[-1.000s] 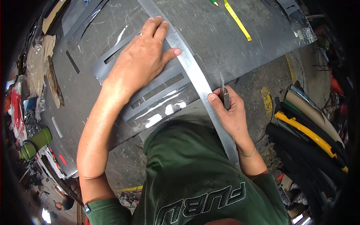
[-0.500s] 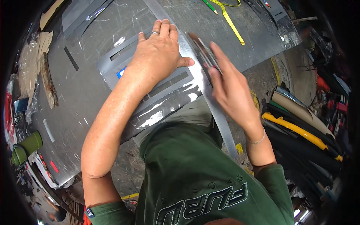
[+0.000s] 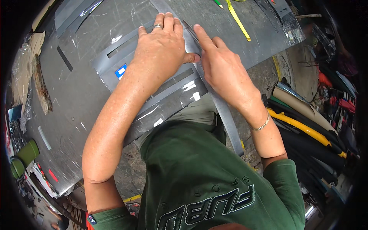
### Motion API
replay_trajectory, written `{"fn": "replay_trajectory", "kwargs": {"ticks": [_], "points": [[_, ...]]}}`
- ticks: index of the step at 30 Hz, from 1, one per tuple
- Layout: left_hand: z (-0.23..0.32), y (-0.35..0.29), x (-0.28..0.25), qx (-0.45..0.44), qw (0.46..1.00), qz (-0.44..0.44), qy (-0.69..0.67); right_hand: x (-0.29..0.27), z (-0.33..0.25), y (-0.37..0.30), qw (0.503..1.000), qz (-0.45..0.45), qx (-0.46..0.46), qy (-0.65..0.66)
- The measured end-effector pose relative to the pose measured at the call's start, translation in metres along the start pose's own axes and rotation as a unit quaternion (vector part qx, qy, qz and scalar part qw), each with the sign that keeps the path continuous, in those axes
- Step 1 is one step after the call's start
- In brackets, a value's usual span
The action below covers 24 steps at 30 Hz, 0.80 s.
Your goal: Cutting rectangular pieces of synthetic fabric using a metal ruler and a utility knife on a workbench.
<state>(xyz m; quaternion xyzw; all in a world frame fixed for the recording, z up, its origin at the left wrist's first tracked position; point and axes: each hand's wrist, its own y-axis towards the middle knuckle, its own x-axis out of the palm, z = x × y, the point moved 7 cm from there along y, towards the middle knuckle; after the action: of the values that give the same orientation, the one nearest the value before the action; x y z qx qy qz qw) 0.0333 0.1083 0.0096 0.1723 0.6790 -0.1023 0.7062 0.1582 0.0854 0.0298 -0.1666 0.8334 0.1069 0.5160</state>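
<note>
One knife point(image 3: 191, 30) in the right hand point(image 3: 229, 71) has neared the straightedge point(image 3: 219, 102).

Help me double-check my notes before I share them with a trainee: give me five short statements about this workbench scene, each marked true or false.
1. The left hand's thumb rests on the metal ruler. True.
2. The green pencil lies to the left of the yellow tape measure. True.
3. The right hand's grip is on the tape measure. False: it holds a knife; the tape measure lies loose on the table.
4. The ruler lies wholly on the table. False: its near end juts out past the table's edge.
5. The ring is on the right hand. False: it is on the left hand.
</note>
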Motion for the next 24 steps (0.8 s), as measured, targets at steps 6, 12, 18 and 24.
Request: {"fn": "replay_trajectory", "kwargs": {"ticks": [6, 12, 18, 24], "points": [[0.0, 0.002, 0.001, -0.001, 1.0, -0.018, 0.007, -0.002, -0.002, -0.002, 0.999, -0.023, 0.001, -0.029], [-0.004, -0.001, 0.008, 0.006, 1.0, -0.004, 0.004, -0.007, 0.0, -0.03, 0.998, -0.047, 0.03, -0.02], [0.012, 0.015, -0.023, -0.051, 0.979, -0.196, 0.004, -0.011, 0.008, -0.07, 0.994, -0.083, 0.067, 0.004], [-0.004, -0.002, 0.0, -0.001, 1.0, 0.007, -0.005, -0.019, 0.023, -0.097, 0.997, -0.016, 0.022, 0.077]]}}
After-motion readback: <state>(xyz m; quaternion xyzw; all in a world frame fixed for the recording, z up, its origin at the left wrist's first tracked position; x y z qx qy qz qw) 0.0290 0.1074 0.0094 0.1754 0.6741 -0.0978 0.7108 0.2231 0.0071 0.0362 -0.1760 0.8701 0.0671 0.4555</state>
